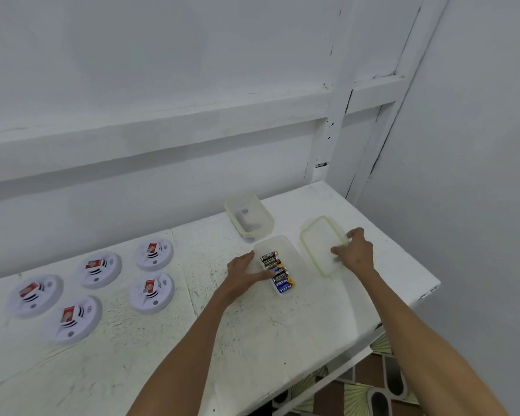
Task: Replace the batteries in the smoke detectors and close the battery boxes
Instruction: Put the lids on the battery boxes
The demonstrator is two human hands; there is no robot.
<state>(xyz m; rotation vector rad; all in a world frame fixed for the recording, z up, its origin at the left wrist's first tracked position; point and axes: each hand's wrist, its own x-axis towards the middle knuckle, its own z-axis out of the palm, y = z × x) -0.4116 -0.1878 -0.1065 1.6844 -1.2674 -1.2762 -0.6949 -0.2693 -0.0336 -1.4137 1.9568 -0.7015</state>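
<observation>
Steadying the open battery box [294, 250] seems to be the job of the left grip [243, 270]: fingers and thumb curl against the box's left wall, likely to stop it sliding on the table [252, 340]. The batteries [278, 273] lie side by side in a row along that left side, right by the thumb.

The right grip [356, 250] pinches the right edge of the green-rimmed lid [318, 244], thumb on top and fingers curled at the rim. The lid lies flat just right of the box, probably parked there to leave the batteries free to reach.

A second clear box [231, 205] sits just beyond, at the far side, something small and dark inside; whether its lid is on I cannot tell.

Five smoke detectors [152, 292] lie well apart to the left, each showing a red patch; none looks serviced yet, I judge. Nothing stands between them and the box, though the lid lies close to the table's right edge.
</observation>
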